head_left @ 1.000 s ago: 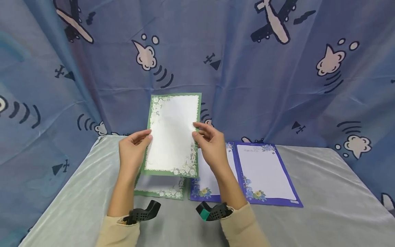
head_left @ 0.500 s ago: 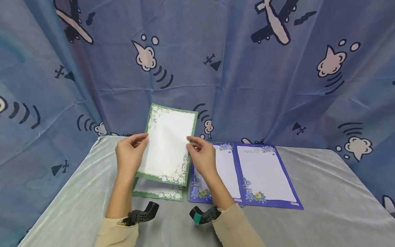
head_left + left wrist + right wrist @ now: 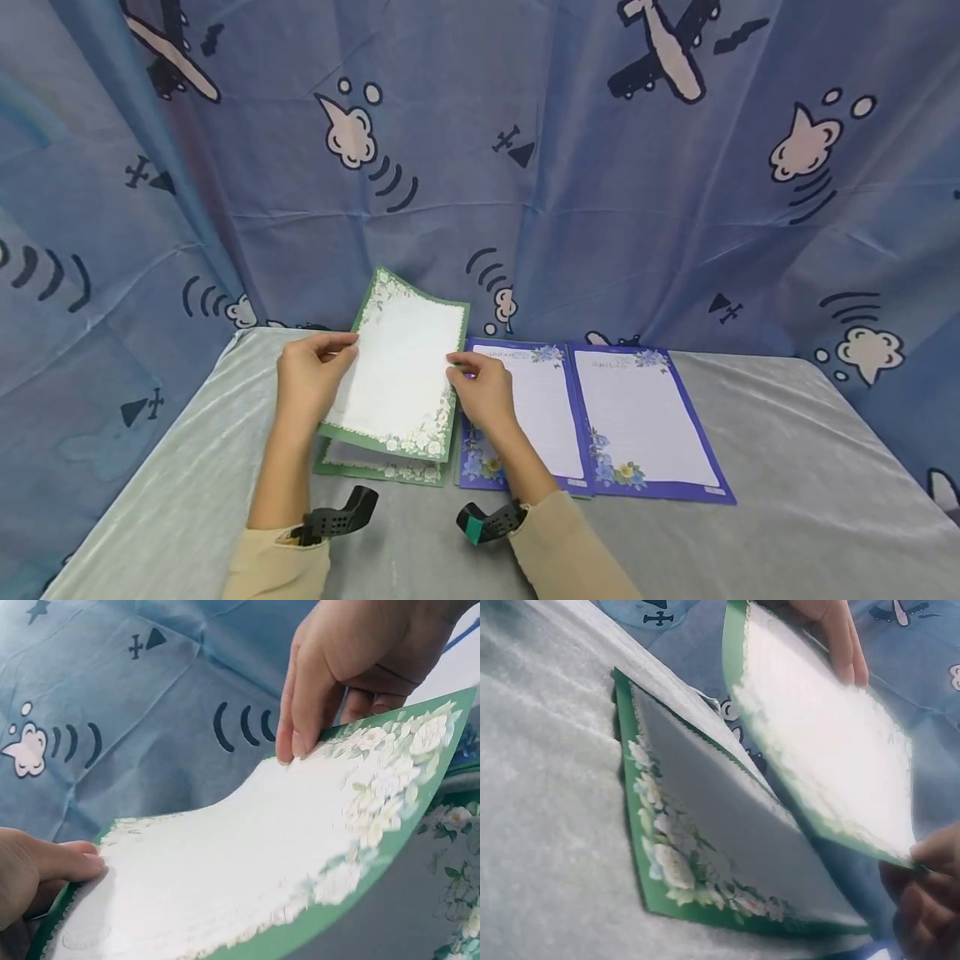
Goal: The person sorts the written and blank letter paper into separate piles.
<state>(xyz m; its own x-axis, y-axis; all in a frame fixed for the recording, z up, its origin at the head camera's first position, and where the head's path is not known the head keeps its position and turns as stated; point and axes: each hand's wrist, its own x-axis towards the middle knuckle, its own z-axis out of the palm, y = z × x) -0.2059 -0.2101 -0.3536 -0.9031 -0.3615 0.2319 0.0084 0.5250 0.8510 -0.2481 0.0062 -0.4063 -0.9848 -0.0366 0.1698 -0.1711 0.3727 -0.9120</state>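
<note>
A green-bordered sheet with white flowers (image 3: 401,367) is held up by its two side edges, tilted and slightly bowed. My left hand (image 3: 309,379) pinches its left edge between thumb and fingers, and my right hand (image 3: 486,392) pinches the right edge. Beneath it a second green-bordered sheet (image 3: 382,467) lies on the table, mostly covered in the head view. In the right wrist view that lower sheet (image 3: 705,817) shows a gap below the raised sheet (image 3: 825,735). The left wrist view shows the held sheet (image 3: 225,862) curving between both hands.
Two purple-bordered sheets with blue flowers lie side by side to the right, the nearer one (image 3: 543,408) partly behind my right forearm, the other (image 3: 645,417) fully visible. A pale cloth (image 3: 795,467) covers the table. Behind it hangs a blue printed curtain (image 3: 600,192).
Both hands have lowered the held sheet toward the green sheet on the table and shifted it left, the right hand moving further. Its top now leans back more.
</note>
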